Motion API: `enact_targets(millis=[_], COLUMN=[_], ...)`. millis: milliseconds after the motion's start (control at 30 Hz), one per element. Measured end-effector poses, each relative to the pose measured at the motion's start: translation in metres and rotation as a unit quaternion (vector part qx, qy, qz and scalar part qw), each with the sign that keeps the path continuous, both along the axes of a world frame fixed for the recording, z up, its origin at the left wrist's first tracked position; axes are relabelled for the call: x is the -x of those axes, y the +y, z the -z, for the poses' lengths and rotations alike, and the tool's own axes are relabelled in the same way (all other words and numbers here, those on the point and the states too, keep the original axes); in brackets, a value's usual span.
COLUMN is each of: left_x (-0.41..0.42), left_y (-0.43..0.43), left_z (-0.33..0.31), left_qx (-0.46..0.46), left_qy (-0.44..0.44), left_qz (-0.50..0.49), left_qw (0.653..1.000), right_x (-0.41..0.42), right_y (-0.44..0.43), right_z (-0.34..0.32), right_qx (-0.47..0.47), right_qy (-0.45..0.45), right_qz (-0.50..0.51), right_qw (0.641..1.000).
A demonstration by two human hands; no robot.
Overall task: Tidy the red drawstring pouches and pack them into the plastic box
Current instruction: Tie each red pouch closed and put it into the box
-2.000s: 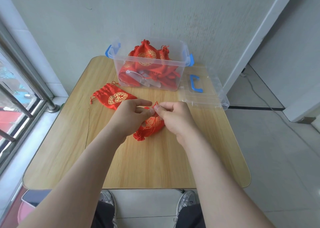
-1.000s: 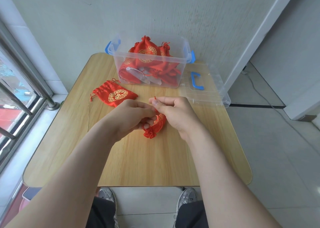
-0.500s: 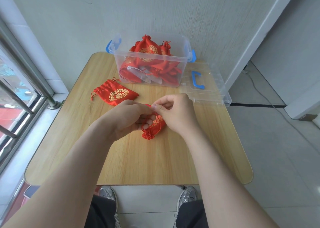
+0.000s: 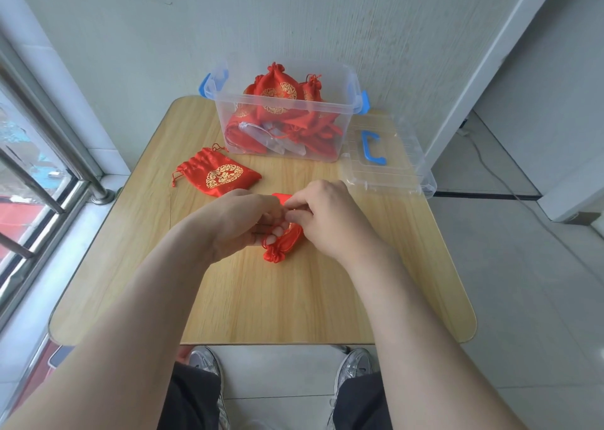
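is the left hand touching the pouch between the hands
Touching. The head view shows the left hand curled round the pouch, fingertips pressed on the red cloth; the right hand pinches its far edge.

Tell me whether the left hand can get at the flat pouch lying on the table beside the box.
Probably yes: the flat pouch lies just beyond the left hand, with only bare table between. But that hand and the right hand both grip a bunched pouch, so it must let go first.

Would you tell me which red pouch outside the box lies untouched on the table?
The flat pouch on the left, gold emblem up; the bunched pouch is gripped by the left hand and right hand.
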State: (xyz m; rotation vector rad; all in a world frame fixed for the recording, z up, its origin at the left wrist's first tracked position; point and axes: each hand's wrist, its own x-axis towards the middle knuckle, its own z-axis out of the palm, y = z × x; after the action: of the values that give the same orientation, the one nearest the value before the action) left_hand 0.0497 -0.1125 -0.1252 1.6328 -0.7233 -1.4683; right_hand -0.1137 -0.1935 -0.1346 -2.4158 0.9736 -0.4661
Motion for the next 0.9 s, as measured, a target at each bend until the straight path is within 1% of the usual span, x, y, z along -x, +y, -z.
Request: enact_targets(millis=[133, 200, 267, 333, 433, 500, 633, 700, 900], left_x=[0.000, 0.000, 0.002, 0.004, 0.008, 0.010, 0.012, 0.012, 0.005], left_y=[0.001, 0.002, 0.002, 0.002, 0.003, 0.002, 0.000, 0.000, 0.003], left_z=[0.001, 0.004, 0.006, 0.008, 0.006, 0.005, 0.003, 0.003, 0.001], left_qx=[0.015, 0.034, 0.062, 0.073, 0.081, 0.093, 0.092, 0.098, 0.131], left_qy=[-0.028, -0.067, -0.173, -0.269, -0.343, -0.354, -0.333, -0.316, -0.344], left_qz=[0.008, -0.015, -0.021, -0.020, -0.017, 0.000, 0.017, 0.023, 0.037], left_qw=[0.999, 0.997, 0.983, 0.960, 0.936, 0.931, 0.938, 0.943, 0.929], right_x=[-0.005, -0.004, -0.001, 0.003, 0.005, 0.005, 0.002, 0.001, 0.003], right_y=[0.000, 0.001, -0.001, -0.004, -0.007, -0.007, -0.006, -0.005, -0.002], right_z=[0.005, 0.004, 0.002, 0.001, 0.003, 0.004, 0.004, 0.002, -0.004], right_qx=[0.022, -0.002, -0.064, -0.138, -0.233, -0.274, -0.321, -0.330, -0.341], right_qy=[0.051, 0.047, 0.018, -0.008, -0.035, -0.044, -0.072, -0.083, -0.104], right_qz=[0.021, 0.049, 0.084, 0.117, 0.142, 0.142, 0.158, 0.165, 0.173], right_qw=[0.998, 0.998, 0.994, 0.983, 0.961, 0.950, 0.931, 0.926, 0.918])
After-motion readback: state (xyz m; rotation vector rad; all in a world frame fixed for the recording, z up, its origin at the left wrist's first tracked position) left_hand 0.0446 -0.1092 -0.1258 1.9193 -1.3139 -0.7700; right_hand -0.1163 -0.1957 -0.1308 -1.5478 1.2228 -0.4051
